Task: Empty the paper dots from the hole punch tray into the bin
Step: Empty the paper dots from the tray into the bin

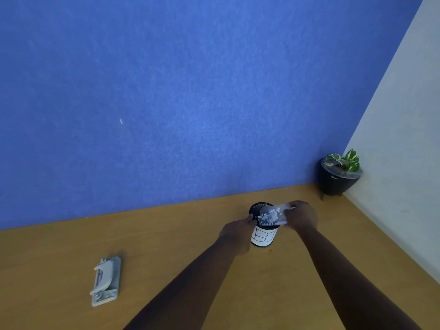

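The clear hole punch tray [273, 215] is being held tilted directly over the mouth of the black mesh bin [263, 226], with its lower end at about 8 o'clock. White paper dots [268, 217] are lying heaped inside the tray. The right hand [302, 216] is gripping the tray's raised end at 3 o'clock, fingers closed around it. The left hand [237, 232] is meeting the tray's lower corner at 9 o'clock; its exact finger position cannot be told. The bin is standing upright on the wooden desk [166, 246] and carrying a white label. The grey hole punch [105, 281] is lying well apart at 8 o'clock. A potted plant [339, 173] is standing in the corner at 2 o'clock, against the blue wall [166, 91]
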